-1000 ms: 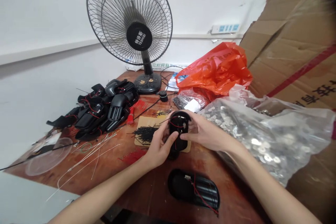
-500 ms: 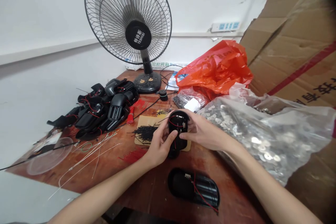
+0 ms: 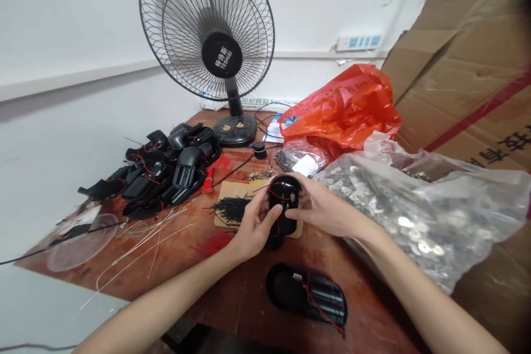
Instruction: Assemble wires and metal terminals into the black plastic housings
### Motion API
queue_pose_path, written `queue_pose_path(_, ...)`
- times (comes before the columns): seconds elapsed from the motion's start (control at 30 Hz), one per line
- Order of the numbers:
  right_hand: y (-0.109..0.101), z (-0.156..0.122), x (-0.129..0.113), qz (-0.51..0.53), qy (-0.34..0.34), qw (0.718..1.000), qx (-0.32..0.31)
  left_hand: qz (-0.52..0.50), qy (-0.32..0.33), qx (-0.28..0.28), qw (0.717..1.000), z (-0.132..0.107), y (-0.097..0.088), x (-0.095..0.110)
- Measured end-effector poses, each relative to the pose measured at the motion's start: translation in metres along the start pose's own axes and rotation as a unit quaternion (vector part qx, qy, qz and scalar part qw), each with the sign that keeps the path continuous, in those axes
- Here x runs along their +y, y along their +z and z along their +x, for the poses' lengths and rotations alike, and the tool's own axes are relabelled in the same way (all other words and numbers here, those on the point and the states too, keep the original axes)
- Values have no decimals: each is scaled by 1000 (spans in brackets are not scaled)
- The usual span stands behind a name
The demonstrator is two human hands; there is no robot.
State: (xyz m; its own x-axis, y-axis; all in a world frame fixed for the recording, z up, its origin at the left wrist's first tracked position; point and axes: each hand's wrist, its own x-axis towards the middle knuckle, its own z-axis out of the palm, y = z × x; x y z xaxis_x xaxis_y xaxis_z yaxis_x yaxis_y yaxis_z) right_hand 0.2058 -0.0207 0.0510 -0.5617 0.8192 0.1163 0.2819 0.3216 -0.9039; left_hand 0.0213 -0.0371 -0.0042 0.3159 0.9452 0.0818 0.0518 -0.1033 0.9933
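Both hands hold a black plastic housing [image 3: 287, 221] with a thin red wire inside it, raised a little over the table. My left hand [image 3: 258, 222] grips its left side, thumb laid on the inner face. On the other side my right hand [image 3: 317, 207] is closed round the edge, with its thumb tip pressed inside near the left thumb. The far fingers are partly hidden behind the housing. Nearer to me lies a second black shell [image 3: 307, 298] with a battery bay, a small white connector and red wires.
Black housings [image 3: 166, 171] are heaped at the left, before a fan [image 3: 224, 55]. Black wires [image 3: 232, 208] lie on a tan board [image 3: 222, 221] beside loose red wires [image 3: 213, 243]. Right are a clear bag of metal pieces [image 3: 415, 221], a red bag [image 3: 344, 105] and a cardboard box [image 3: 456, 66].
The camera view has shifted slightly, so the scene sits a little further right. Both hands keep the same grip on the housing, with hardly any visible movement.
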Motion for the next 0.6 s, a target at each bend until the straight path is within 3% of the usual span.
queue_pose_path(0.1, -1, 1, 0, 26, 2, 1000, -6, 0, 1, -8, 1000, 1, -1, 0)
queue_pose_path(0.33, -7, 4, -1, 215, -10, 975, -61, -16, -24, -58, 998, 4, -13, 6)
queue_pose_path(0.6, -8, 5, 0, 258, 19, 963, -78, -46, -25, -42, 998, 5, -17, 1)
